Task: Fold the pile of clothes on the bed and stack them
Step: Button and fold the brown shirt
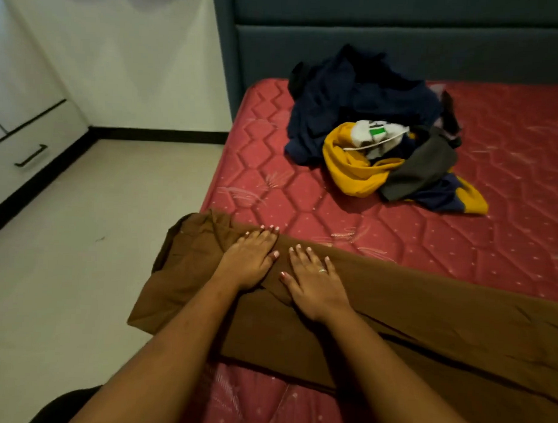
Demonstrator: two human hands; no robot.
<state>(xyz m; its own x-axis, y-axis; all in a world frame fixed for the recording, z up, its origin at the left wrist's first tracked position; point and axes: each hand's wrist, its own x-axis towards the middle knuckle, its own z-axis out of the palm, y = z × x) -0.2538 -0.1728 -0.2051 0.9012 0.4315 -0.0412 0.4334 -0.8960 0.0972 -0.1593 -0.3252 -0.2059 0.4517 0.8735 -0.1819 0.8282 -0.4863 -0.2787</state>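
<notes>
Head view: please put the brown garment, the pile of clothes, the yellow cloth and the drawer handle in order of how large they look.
1. brown garment, though it is nearest the camera, so its lead is partly unsure
2. pile of clothes
3. yellow cloth, within that pile
4. drawer handle

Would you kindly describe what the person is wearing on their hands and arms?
No sleeves, watch or bracelet are in view; the arms are uncovered. The right hand wears a thin silver-coloured ring on one finger; the left hand shows none. The fingernails on both hands carry pale polish.
</notes>
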